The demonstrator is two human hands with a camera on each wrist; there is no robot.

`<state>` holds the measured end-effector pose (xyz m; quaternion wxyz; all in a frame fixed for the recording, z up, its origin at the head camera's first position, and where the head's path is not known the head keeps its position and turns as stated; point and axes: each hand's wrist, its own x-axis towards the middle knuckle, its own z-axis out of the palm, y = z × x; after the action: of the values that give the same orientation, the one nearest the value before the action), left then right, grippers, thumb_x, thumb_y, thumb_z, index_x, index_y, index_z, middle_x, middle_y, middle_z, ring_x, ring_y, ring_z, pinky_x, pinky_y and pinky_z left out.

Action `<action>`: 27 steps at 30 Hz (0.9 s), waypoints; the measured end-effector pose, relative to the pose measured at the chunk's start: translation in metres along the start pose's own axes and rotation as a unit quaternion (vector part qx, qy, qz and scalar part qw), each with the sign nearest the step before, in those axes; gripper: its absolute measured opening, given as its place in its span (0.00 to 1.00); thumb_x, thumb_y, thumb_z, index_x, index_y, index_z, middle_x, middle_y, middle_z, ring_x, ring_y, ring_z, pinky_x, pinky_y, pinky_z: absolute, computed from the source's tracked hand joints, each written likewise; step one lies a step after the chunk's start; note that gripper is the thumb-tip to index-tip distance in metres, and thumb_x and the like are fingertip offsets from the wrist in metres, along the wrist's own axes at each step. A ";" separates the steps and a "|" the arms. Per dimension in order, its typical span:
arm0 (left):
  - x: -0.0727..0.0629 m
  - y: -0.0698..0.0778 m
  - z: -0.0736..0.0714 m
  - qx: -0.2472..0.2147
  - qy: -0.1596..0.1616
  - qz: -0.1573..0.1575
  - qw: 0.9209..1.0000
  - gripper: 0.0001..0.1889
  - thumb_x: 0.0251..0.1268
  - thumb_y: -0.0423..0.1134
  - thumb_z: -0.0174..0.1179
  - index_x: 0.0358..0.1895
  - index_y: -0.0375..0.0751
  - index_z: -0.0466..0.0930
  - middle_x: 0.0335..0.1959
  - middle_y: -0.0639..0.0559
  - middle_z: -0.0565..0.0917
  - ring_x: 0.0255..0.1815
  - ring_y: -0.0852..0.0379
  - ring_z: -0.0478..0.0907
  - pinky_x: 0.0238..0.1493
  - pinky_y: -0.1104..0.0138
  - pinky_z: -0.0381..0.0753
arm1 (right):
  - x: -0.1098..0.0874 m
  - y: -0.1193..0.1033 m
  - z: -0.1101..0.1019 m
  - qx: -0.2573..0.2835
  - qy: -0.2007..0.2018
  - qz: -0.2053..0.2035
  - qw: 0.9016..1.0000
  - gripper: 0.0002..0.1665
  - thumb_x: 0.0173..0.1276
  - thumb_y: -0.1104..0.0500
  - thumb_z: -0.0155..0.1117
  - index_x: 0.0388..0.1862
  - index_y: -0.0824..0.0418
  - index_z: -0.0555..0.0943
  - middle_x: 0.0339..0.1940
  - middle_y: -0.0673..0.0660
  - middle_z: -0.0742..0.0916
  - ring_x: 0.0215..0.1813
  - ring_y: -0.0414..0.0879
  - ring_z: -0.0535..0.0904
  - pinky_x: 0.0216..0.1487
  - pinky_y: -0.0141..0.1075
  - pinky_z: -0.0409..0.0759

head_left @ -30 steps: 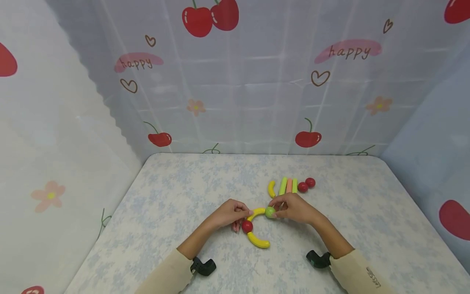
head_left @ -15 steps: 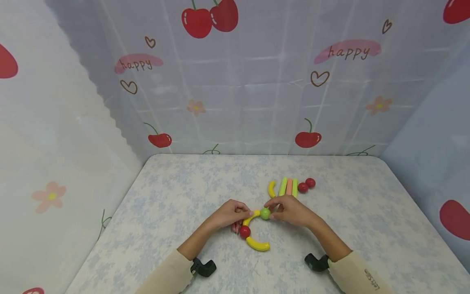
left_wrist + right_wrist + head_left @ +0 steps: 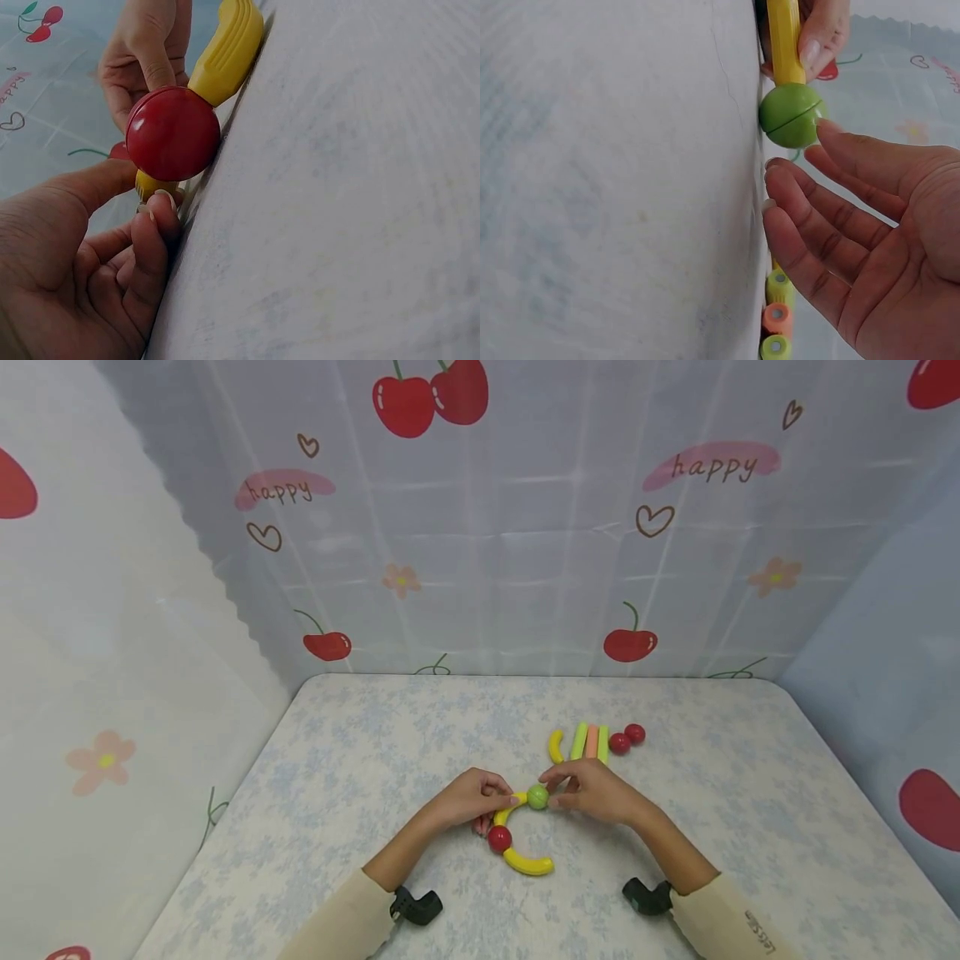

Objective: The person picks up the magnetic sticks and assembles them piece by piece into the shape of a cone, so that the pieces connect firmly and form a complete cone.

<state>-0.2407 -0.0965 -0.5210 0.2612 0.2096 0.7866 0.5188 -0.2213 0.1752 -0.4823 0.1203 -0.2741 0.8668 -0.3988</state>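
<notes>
My left hand pinches the upper yellow curved rod between thumb and fingers. A red ball joins that rod to a lower yellow curved rod, making a C shape on the table. At the upper rod's other end sits a green ball with a seam around it. Beside this ball is my right hand, its fingers loosely bent and spread. In the right wrist view the thumb tip is at the ball's edge, touching or nearly so; the other fingers hold nothing.
Behind my right hand lie another yellow curved rod, light green rods, an orange rod and two red balls. A patterned cloth covers the table; a printed curtain hangs behind it.
The joined rods and balls have shifted slightly left and toward me. My right hand has moved left with the green ball, and its fingers have loosened from it. My left hand stays about where it was.
</notes>
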 end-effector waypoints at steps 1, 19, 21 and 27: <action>0.000 0.000 0.000 0.001 0.000 0.000 1.000 0.09 0.71 0.46 0.65 0.43 0.46 0.87 0.15 0.49 0.80 0.10 0.59 0.75 0.13 0.70 0.76 | 0.000 0.000 -0.001 0.001 0.001 0.003 1.000 0.18 0.66 0.66 0.72 0.55 0.65 0.85 0.44 0.56 0.89 0.37 0.44 0.81 0.35 0.33 0.82; -0.002 0.002 -0.007 0.014 -0.021 0.007 1.000 0.10 0.74 0.46 0.62 0.44 0.43 0.85 0.16 0.50 0.80 0.12 0.57 0.77 0.16 0.68 0.79 | 0.002 0.002 -0.042 -0.013 0.118 0.034 0.992 0.14 0.69 0.63 0.71 0.51 0.65 0.86 0.42 0.55 0.89 0.40 0.50 0.83 0.37 0.37 0.85; -0.001 0.002 -0.007 0.010 -0.017 0.009 1.000 0.10 0.73 0.46 0.63 0.44 0.43 0.85 0.16 0.49 0.80 0.11 0.57 0.77 0.15 0.68 0.78 | 0.009 0.001 -0.046 -0.016 0.119 0.039 0.992 0.13 0.69 0.64 0.70 0.51 0.66 0.86 0.42 0.57 0.88 0.36 0.53 0.84 0.35 0.41 0.86; -0.002 -0.001 -0.007 0.008 -0.012 0.003 1.000 0.10 0.73 0.47 0.63 0.43 0.45 0.86 0.16 0.49 0.80 0.11 0.57 0.77 0.15 0.68 0.78 | 0.034 0.002 -0.052 -0.068 0.076 0.052 0.993 0.17 0.68 0.69 0.69 0.56 0.67 0.84 0.50 0.66 0.85 0.29 0.54 0.82 0.32 0.40 0.86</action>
<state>-0.2433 -0.1035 -0.5194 0.2674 0.2207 0.7867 0.5108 -0.2718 0.1890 -0.4497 0.0558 -0.2056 0.9116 -0.3516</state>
